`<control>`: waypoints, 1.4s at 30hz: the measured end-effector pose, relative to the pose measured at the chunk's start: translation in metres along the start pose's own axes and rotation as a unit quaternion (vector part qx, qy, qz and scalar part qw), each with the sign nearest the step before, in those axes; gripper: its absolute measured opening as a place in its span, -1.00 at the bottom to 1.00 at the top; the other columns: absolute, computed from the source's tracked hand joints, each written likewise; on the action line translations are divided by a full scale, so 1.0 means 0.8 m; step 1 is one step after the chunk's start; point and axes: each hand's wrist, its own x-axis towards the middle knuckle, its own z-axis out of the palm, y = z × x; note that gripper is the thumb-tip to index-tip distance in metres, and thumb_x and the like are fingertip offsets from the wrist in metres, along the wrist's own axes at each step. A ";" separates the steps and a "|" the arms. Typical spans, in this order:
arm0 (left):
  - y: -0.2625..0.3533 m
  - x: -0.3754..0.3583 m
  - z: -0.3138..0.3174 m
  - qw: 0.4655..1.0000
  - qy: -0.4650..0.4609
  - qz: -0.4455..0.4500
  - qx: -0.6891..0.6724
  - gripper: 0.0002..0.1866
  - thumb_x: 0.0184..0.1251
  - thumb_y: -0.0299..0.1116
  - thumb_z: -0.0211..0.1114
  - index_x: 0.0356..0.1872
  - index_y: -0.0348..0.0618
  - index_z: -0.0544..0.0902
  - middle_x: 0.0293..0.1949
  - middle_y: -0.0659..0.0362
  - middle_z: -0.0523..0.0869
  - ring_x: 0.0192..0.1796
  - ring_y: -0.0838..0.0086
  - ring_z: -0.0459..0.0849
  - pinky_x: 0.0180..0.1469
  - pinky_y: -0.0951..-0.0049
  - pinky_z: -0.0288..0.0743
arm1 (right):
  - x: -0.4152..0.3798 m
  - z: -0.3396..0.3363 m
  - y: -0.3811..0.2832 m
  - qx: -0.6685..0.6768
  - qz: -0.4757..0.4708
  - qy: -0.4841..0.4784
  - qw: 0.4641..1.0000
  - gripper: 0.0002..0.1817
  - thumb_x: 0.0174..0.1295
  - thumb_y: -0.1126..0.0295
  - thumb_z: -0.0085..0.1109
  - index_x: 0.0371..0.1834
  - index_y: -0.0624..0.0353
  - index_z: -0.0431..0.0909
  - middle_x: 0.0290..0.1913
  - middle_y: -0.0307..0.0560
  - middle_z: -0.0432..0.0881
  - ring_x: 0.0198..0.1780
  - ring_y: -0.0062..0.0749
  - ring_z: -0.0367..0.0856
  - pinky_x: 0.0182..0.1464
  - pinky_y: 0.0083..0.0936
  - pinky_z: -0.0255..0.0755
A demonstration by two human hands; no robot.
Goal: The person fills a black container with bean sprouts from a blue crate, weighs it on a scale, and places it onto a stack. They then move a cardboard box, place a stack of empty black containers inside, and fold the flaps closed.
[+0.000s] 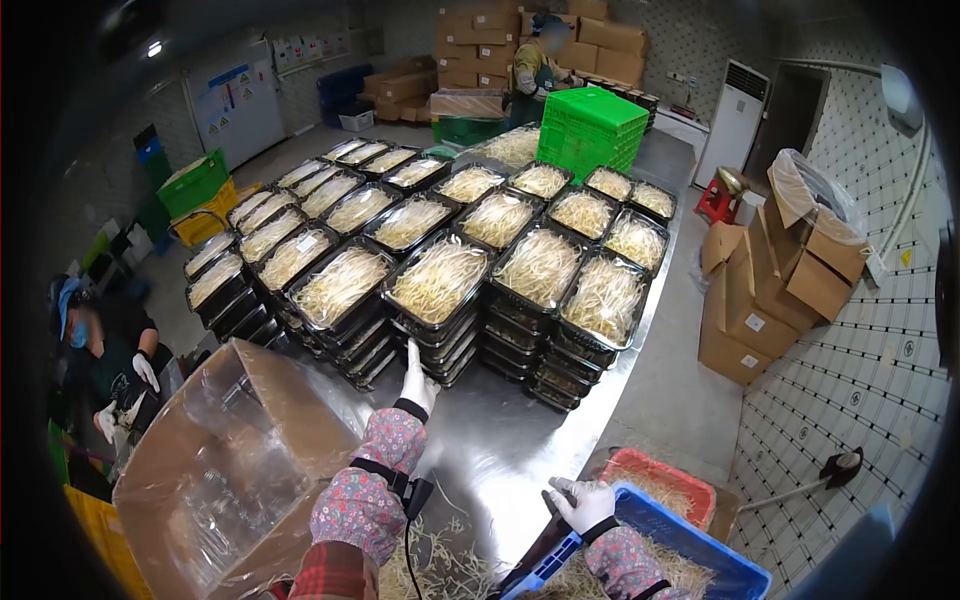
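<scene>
Resting on the rim of a blue plastic crate of sprouts, the white-gloved right hand shows loosely curled fingers, holding nothing. Ahead on the steel surface, the left hand reaches, fingers extended, touching stacked black sprout-filled plastic trays just beyond it.

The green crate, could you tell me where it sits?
In the head view, the green crate stands at the far right end of the steel table, behind the sprout trays.
</scene>
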 end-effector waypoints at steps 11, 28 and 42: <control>-0.036 0.082 0.032 0.999 0.031 0.006 0.031 0.20 0.14 0.43 0.17 0.53 -0.15 -0.23 0.57 0.02 -0.25 0.58 0.07 -0.39 0.52 0.01 -0.41 | 0.012 -0.006 -0.003 0.008 0.039 -0.033 0.999 -0.74 0.11 0.13 0.32 -0.24 0.02 0.76 -0.50 -0.12 0.70 -0.46 -0.31 0.65 -0.28 -0.38 0.48; 0.085 0.002 -0.140 0.894 0.350 0.278 0.036 -0.05 0.35 0.40 -0.13 0.48 -0.22 0.12 0.47 0.12 0.22 0.48 0.34 0.15 0.49 0.39 -0.10 | 0.007 0.005 0.017 0.040 0.020 0.001 0.999 -0.79 0.09 0.20 0.33 -0.29 0.04 0.76 -0.51 -0.09 0.68 -0.45 -0.22 0.63 -0.21 -0.29 0.45; 0.095 0.020 -0.067 0.973 0.054 0.183 0.126 -0.05 0.34 0.42 -0.17 0.54 -0.06 -0.06 0.55 0.19 0.02 0.56 0.35 -0.05 0.53 0.30 -0.21 | 0.013 -0.001 0.005 0.015 0.021 -0.021 0.999 -0.77 0.09 0.21 0.30 -0.27 0.05 0.76 -0.46 -0.11 0.72 -0.46 -0.28 0.66 -0.28 -0.33 0.48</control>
